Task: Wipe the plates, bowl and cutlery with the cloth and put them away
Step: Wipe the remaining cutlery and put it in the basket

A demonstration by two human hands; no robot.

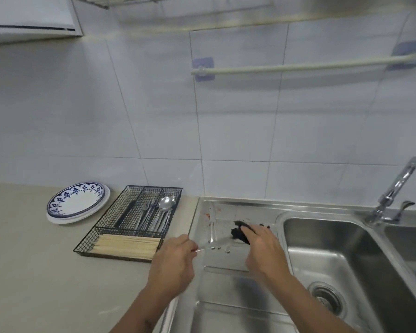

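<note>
- A thin metal piece of cutlery, blurred so that its kind cannot be told, lies low over the flat draining board of the steel sink, running from one hand to the other.
- The left hand pinches the near end of that piece, fingers curled around the handle, at the left edge of the sink.
- The right hand grips a dark cloth, fingers bent over it, and presses the cloth on the far end of the piece, above the draining board.
- The cloth is bunched, with loose folds sticking out past the fingers toward the wall.
- A few dark specks and a small red smear mark the draining board near its left edge.
- To the left of the sink, on the beige counter, stands a black wire tray divided into compartments.
- Its far compartments hold spoons, forks and a dark-handled piece; its near compartment holds pale wooden chopsticks.
- Left of the tray, further from the sink, two plates are stacked: a blue-patterned plate on top of a plain white plate.
- At the far right rim of the sink rises a chrome tap.
- On the tiled wall above the sink hangs a pale rail.
</note>
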